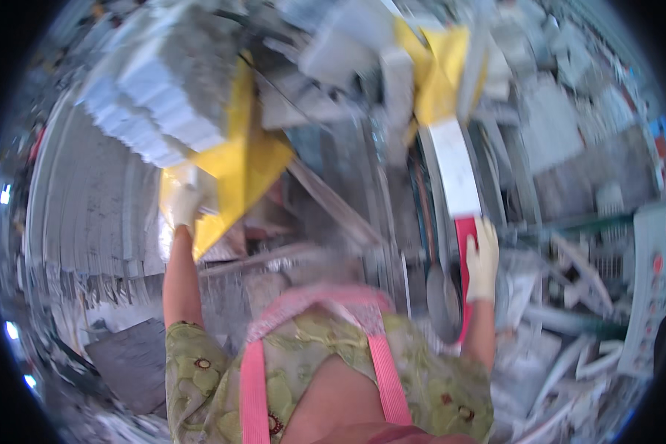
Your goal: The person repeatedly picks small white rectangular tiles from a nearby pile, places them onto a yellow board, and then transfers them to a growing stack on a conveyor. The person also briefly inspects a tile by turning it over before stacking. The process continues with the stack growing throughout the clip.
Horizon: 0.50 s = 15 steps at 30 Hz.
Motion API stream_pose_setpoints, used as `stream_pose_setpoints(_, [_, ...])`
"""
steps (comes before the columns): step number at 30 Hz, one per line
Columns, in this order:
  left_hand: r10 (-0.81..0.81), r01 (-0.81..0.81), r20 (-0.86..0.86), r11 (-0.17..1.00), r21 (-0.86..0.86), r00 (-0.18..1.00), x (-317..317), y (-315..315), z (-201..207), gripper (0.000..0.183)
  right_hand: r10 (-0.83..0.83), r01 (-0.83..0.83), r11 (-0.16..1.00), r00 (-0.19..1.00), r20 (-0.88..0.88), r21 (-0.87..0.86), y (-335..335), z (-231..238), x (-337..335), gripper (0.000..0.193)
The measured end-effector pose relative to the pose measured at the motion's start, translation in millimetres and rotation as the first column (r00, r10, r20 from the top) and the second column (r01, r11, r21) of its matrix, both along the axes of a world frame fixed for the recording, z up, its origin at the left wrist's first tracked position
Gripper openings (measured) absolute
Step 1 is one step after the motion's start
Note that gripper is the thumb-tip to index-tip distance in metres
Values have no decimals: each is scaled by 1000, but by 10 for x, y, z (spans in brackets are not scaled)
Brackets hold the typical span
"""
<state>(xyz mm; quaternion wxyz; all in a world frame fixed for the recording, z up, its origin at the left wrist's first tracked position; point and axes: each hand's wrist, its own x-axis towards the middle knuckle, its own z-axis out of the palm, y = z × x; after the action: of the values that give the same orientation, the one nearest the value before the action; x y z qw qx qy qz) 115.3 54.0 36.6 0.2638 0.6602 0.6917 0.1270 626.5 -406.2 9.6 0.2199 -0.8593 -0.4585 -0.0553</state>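
Observation:
My left hand, in a pale glove, reaches forward against a creased yellow sheet below a stack of white, ridged-edged blocks. Its fingers are smeared by motion, so whether they grip the sheet is unclear. On the right, my right hand, also gloved, lies along the edge of a long red strip. Its fingers are stretched forward and the thumb rests toward the red. A white strip continues from the red one toward another yellow sheet.
A tall stack of thin grey sheets stands at the left. Between my arms lie metal rails and a slanting grey-brown strip. A dark oval piece sits beside the red strip. At right is a pale control panel with buttons, among scattered offcuts.

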Motion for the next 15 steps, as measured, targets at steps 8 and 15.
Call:
stream_pose_setpoints(8, [85, -88, 208, 996, 5, 974, -170, 93, -322, 50, 180, -148, 961, 976, 120, -235, 288, -27, 159, 83])
stream_pose_setpoints(15, [122, -93, -97, 961, 261, 988, -199, 175, -623, 57, 167, -28, 937, 912, 376, -349, 892, -331, 291, 71])
